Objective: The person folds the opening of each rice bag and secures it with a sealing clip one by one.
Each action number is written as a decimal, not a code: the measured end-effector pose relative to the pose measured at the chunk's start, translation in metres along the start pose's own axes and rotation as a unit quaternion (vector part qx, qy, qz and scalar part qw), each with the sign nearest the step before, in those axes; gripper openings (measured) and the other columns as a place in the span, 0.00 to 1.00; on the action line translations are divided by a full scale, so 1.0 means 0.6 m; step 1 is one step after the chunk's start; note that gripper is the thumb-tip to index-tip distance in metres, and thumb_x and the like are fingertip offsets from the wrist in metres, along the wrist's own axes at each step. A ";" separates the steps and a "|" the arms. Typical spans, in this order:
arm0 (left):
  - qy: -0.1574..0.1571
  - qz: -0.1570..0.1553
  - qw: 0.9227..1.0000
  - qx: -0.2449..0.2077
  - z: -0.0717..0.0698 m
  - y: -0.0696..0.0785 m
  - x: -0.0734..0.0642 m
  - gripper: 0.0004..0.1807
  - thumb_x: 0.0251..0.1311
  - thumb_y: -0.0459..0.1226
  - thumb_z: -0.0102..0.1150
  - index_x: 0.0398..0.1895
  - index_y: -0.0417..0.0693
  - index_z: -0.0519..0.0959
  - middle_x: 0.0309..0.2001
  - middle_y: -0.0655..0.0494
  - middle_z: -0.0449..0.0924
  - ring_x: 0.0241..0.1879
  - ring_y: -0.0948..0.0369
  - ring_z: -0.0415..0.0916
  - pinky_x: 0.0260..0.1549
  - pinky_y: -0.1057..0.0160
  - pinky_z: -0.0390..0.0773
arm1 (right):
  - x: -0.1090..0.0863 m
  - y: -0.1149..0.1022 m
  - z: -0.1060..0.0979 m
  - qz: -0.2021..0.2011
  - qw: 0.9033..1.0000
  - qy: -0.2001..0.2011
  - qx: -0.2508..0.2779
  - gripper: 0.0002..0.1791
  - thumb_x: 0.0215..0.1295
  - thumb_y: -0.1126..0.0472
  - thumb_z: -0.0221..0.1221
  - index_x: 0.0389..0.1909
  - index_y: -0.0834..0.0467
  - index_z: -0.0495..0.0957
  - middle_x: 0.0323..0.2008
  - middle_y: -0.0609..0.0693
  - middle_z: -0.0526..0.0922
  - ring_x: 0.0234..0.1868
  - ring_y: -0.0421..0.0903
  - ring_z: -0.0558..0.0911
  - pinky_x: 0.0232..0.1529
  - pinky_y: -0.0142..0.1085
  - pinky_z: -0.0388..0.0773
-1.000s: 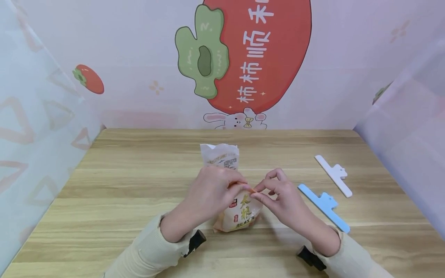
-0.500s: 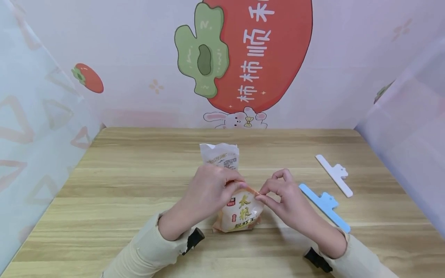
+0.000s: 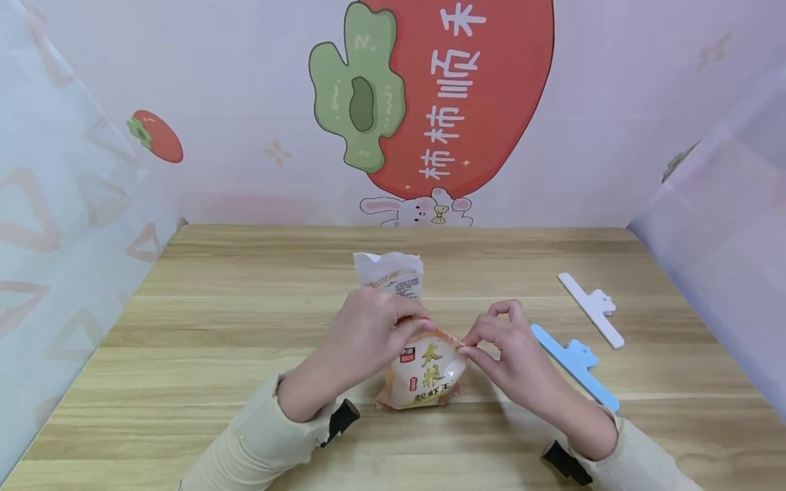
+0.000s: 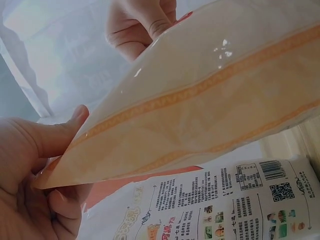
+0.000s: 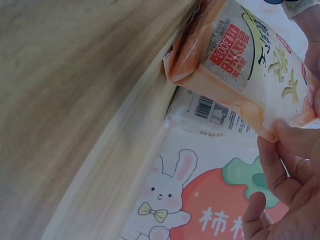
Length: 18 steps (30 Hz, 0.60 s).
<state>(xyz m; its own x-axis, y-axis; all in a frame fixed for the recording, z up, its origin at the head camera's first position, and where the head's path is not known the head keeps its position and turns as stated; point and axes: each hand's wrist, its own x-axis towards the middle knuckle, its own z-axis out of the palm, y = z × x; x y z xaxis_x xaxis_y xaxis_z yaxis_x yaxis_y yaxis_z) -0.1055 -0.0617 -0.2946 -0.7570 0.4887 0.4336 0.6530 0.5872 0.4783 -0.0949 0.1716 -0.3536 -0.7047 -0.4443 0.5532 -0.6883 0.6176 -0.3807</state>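
Note:
A small plastic rice bag [image 3: 424, 382] with orange edges and gold lettering stands upright on the wooden table in the head view. My left hand [image 3: 374, 334] pinches the left part of its top edge between thumb and fingers. At the right top corner, my right hand [image 3: 510, 348] pinches the film with thumb and forefinger, the other fingers loosely bent. In the right wrist view the right thumb presses the orange corner of the rice bag [image 5: 230, 60]. The left wrist view shows the left thumb and fingers around the bag's edge [image 4: 200, 95]. The top edge is stretched between both hands.
Behind the rice bag stands a second, white printed bag [image 3: 393, 269], partly hidden by the left hand. A blue sealing clip [image 3: 574, 365] lies right of the right hand, with a white sealing clip [image 3: 592, 310] beyond it. A patterned backdrop [image 3: 245, 136] closes off the table's back edge.
My right hand has slid to the right along the bag's top edge, away from the left hand. The rice bag's top is spread wider and more of its front shows.

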 end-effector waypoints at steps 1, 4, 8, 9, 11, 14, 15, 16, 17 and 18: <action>-0.001 0.000 1.000 0.000 -0.001 0.000 0.000 0.03 0.55 0.39 0.72 0.28 0.51 0.89 0.28 0.62 0.88 0.29 0.67 0.84 0.29 0.74 0.78 | 0.000 0.000 0.000 -0.002 1.000 0.000 0.000 0.13 0.45 0.67 0.74 0.26 0.48 0.81 0.28 0.36 0.84 0.47 0.48 0.70 0.50 0.41 0.62; -0.005 -0.002 1.000 -0.005 -0.003 0.000 0.000 0.03 0.55 0.39 0.72 0.28 0.51 0.89 0.28 0.61 0.88 0.29 0.67 0.83 0.29 0.74 0.78 | 0.000 0.001 -0.001 -0.006 1.000 0.000 -0.001 0.13 0.45 0.67 0.74 0.26 0.49 0.81 0.27 0.37 0.84 0.46 0.48 0.70 0.51 0.42 0.62; -0.012 -0.005 1.000 -0.012 -0.007 -0.001 0.001 0.02 0.54 0.38 0.72 0.28 0.51 0.89 0.28 0.62 0.88 0.29 0.67 0.82 0.28 0.75 0.77 | -0.001 0.001 -0.003 0.002 1.000 -0.005 -0.004 0.13 0.46 0.68 0.74 0.26 0.48 0.81 0.28 0.36 0.83 0.47 0.47 0.69 0.50 0.41 0.63; -0.015 -0.005 1.000 -0.014 -0.007 -0.001 0.002 0.02 0.54 0.38 0.72 0.28 0.50 0.89 0.27 0.62 0.88 0.29 0.67 0.82 0.28 0.75 0.76 | -0.002 0.001 -0.003 0.006 1.000 -0.007 -0.005 0.13 0.46 0.68 0.74 0.26 0.48 0.81 0.28 0.36 0.83 0.47 0.47 0.69 0.49 0.40 0.64; -0.019 -0.007 1.000 -0.019 -0.008 -0.001 0.002 0.02 0.54 0.38 0.72 0.28 0.50 0.89 0.27 0.62 0.87 0.28 0.67 0.82 0.27 0.75 0.75 | -0.003 0.001 -0.003 0.013 1.000 -0.009 -0.009 0.13 0.46 0.67 0.74 0.26 0.48 0.81 0.28 0.35 0.83 0.47 0.46 0.69 0.48 0.40 0.66; -0.025 -0.009 0.999 -0.027 -0.010 -0.001 0.003 0.02 0.54 0.38 0.72 0.28 0.50 0.89 0.27 0.62 0.87 0.28 0.67 0.81 0.28 0.76 0.76 | -0.006 0.000 -0.004 0.022 1.000 -0.011 -0.011 0.14 0.47 0.67 0.74 0.26 0.47 0.81 0.29 0.34 0.83 0.47 0.45 0.69 0.46 0.41 0.69; -0.028 -0.009 0.999 -0.030 -0.011 -0.001 0.003 0.02 0.55 0.38 0.72 0.28 0.50 0.89 0.27 0.62 0.87 0.29 0.67 0.81 0.28 0.76 0.76 | -0.006 0.000 -0.004 0.024 1.000 -0.011 -0.011 0.14 0.47 0.67 0.74 0.26 0.47 0.81 0.29 0.34 0.83 0.47 0.44 0.69 0.45 0.41 0.69; -0.029 -0.010 0.999 -0.034 -0.011 -0.001 0.004 0.02 0.55 0.38 0.72 0.28 0.50 0.89 0.27 0.62 0.87 0.29 0.67 0.81 0.28 0.76 0.76 | -0.007 -0.001 -0.003 0.028 1.000 -0.012 -0.008 0.14 0.47 0.67 0.74 0.26 0.46 0.81 0.29 0.34 0.83 0.47 0.44 0.69 0.45 0.41 0.70; -0.032 -0.011 0.999 -0.037 -0.012 -0.001 0.004 0.02 0.55 0.37 0.72 0.28 0.49 0.89 0.27 0.62 0.87 0.29 0.67 0.81 0.28 0.76 0.76 | -0.008 -0.001 -0.003 0.031 0.999 -0.013 -0.005 0.14 0.47 0.67 0.74 0.26 0.46 0.80 0.29 0.33 0.82 0.47 0.43 0.69 0.45 0.41 0.70; -0.033 -0.010 0.999 -0.038 -0.012 -0.001 0.004 0.02 0.55 0.37 0.71 0.28 0.49 0.89 0.27 0.62 0.87 0.29 0.67 0.80 0.28 0.75 0.76 | -0.009 0.000 -0.003 0.036 0.999 -0.014 -0.001 0.14 0.48 0.67 0.74 0.26 0.46 0.80 0.29 0.33 0.82 0.47 0.43 0.69 0.44 0.40 0.70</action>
<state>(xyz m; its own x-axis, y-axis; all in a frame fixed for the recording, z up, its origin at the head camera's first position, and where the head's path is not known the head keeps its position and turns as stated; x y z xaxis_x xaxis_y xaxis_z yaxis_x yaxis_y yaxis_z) -0.1074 -0.0657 -0.2885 -0.7681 0.5201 0.3735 0.6355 0.5474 0.5445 -0.0908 0.1749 -0.3551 -0.7567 -0.4165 0.5040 -0.6355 0.6498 -0.4171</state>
